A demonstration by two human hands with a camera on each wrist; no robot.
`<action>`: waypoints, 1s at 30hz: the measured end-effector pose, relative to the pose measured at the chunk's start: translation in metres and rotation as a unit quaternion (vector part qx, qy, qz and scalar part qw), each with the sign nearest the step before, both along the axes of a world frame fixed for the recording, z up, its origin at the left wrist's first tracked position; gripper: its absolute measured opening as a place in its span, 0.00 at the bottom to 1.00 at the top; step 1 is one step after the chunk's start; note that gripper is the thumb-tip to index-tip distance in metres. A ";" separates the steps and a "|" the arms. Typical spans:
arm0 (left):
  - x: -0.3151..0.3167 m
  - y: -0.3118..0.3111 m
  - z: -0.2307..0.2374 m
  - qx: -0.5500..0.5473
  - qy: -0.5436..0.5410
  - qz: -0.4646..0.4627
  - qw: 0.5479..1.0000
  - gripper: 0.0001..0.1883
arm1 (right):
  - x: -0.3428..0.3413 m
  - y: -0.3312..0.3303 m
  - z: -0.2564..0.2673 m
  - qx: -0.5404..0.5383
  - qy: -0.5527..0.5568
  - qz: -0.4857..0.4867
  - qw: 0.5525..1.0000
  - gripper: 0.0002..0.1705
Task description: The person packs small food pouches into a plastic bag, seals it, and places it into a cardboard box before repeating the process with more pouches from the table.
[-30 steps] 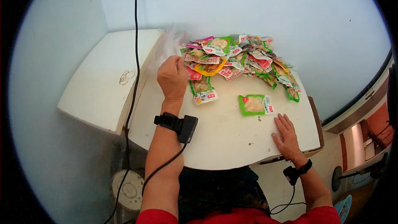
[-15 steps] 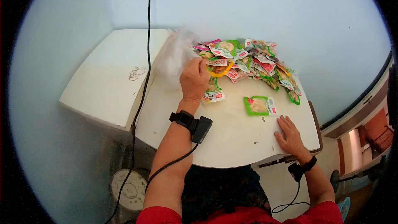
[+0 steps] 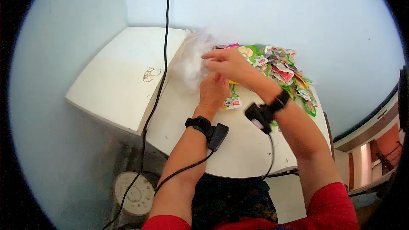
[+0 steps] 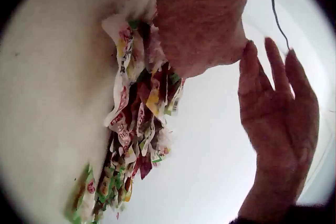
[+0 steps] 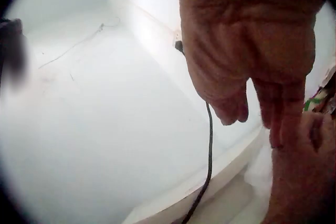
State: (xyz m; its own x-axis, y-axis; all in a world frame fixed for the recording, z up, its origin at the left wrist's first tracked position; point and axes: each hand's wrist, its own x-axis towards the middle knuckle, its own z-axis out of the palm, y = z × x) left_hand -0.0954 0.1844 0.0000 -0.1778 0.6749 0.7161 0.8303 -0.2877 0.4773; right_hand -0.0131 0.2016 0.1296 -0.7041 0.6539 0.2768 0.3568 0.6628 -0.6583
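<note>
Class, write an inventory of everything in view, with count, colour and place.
Packets: many, overlapping, uncountable; mixed colours; heaped on the table's far side
Clear plastic bag: one, whitish, left of the packets
Table: one, white, centre
Second surface: one, white, left of the table
Round-topped object: one, pale, lower left
Hanging cable: one, black, in front of the second surface
Walls: pale blue, behind and left
Framed opening: one, pale frame, far right
Wrist devices: two, black, with black cables, one per wrist
Sleeves: two, red, bottom
Trousers: dark, bottom centre
Left hand: one, beside the bag
Right hand: one, above the left hand
</note>
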 end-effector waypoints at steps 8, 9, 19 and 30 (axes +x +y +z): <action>-0.007 0.018 -0.013 -0.024 -0.002 0.012 1.000 0.17 | -0.057 0.044 -0.029 0.011 -0.058 -0.106 0.993 0.25; -0.007 0.019 -0.014 -0.013 -0.005 0.018 1.000 0.18 | -0.054 0.044 -0.027 -0.007 -0.033 -0.119 0.992 0.24; -0.033 0.002 -0.003 -0.022 0.017 0.150 0.988 0.10 | 0.088 0.014 -0.017 -0.056 0.463 -0.134 0.875 0.11; -0.017 -0.011 0.026 0.079 0.096 0.214 0.969 0.06 | 0.200 0.004 -0.091 -0.324 0.506 -0.001 0.799 0.16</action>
State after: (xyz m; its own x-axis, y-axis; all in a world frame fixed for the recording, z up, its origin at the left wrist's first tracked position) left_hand -0.1121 0.1733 0.0264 -0.2698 0.4474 0.8526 0.9590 0.0451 0.2798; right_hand 0.1866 0.2058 0.0382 -0.3333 0.8913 0.3072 -0.5755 0.0657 -0.8151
